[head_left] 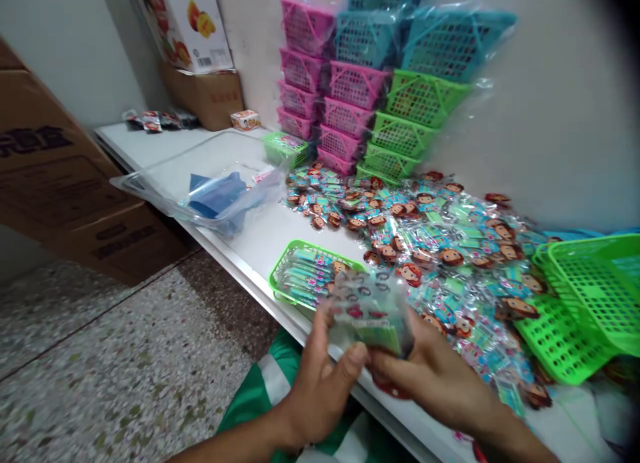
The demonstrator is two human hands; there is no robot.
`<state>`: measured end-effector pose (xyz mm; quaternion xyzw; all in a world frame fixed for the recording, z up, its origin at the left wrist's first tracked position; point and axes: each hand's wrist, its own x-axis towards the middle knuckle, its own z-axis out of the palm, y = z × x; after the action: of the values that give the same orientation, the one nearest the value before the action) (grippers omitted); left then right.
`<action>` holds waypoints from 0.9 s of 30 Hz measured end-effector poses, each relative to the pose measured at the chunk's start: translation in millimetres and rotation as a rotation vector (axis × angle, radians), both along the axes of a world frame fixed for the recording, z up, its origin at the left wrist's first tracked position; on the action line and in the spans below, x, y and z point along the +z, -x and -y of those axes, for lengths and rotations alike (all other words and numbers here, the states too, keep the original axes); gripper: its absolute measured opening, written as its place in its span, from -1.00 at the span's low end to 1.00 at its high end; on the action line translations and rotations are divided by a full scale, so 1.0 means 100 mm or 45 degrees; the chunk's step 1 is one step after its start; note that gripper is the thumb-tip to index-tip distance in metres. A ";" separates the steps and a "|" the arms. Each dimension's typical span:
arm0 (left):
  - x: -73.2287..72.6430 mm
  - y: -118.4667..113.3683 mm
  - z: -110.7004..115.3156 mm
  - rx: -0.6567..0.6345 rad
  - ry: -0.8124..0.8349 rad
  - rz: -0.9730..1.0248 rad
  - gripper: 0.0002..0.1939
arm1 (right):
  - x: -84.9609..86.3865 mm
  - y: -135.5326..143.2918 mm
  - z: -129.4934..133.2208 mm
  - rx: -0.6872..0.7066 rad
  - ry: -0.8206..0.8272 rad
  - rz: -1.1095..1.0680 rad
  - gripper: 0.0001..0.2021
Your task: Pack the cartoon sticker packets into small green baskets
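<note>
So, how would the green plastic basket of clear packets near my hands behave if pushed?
The green plastic basket would probably slide, not tip: it looks low and wide. Its thin lattice walls may flex.

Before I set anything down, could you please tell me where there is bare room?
The white table is bare between the clear plastic and the filled green basket, with a smaller patch between that basket and the packet heap. It is crowded from the heap to the loose green baskets.

A blurred stack of clear plastic packets (373, 316), printed and greenish inside, tilts at the lower centre of the frame.
</note>
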<state>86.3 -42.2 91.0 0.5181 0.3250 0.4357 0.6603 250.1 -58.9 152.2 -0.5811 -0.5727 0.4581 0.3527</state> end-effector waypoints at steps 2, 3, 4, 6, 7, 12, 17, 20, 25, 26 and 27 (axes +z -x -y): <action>-0.11 0.21 -0.25 0.417 -0.323 -0.282 -0.57 | 0.15 0.00 -0.25 0.044 -0.187 0.299 -0.63; -0.20 0.32 -0.42 0.627 -0.474 -0.419 -0.60 | 0.19 0.01 -0.38 0.064 -0.287 0.468 -0.59; -0.31 0.43 -0.60 0.776 -0.560 -0.563 -0.59 | 0.21 0.04 -0.52 0.075 -0.389 0.624 -0.53; -0.52 0.59 -0.96 0.874 -0.533 -0.709 -0.47 | 0.15 0.14 -0.76 0.099 -0.545 0.940 -0.43; -0.62 0.64 -1.11 0.830 -0.429 -0.704 -0.40 | 0.08 0.22 -0.86 0.116 -0.575 1.102 -0.40; -0.85 0.61 -1.29 0.505 -0.175 -0.550 -0.51 | -0.42 0.54 -1.13 0.187 -0.423 1.688 -0.39; -0.71 0.50 -1.04 0.454 -0.114 -0.429 -0.49 | -0.63 0.56 -1.15 0.317 -0.386 1.770 -0.40; -0.62 0.49 -1.02 0.458 -0.065 -0.567 -0.35 | -0.61 0.51 -1.17 0.380 -0.383 1.756 -0.34; -0.61 0.46 -1.07 0.447 -0.086 -0.668 -0.27 | -0.49 0.33 -1.26 0.750 -0.282 1.427 -0.14; -0.63 0.45 -1.07 0.445 -0.092 -0.655 -0.29 | -0.47 0.29 -1.28 0.833 -0.256 1.333 -0.13; -0.64 0.44 -1.06 0.454 -0.101 -0.654 -0.30 | -0.46 0.26 -1.28 0.880 -0.234 1.258 -0.13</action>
<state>42.2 63.8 27.3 0.5714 0.5496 0.4118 0.4493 224.5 69.5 105.9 -0.4723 -0.8614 0.1710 -0.0750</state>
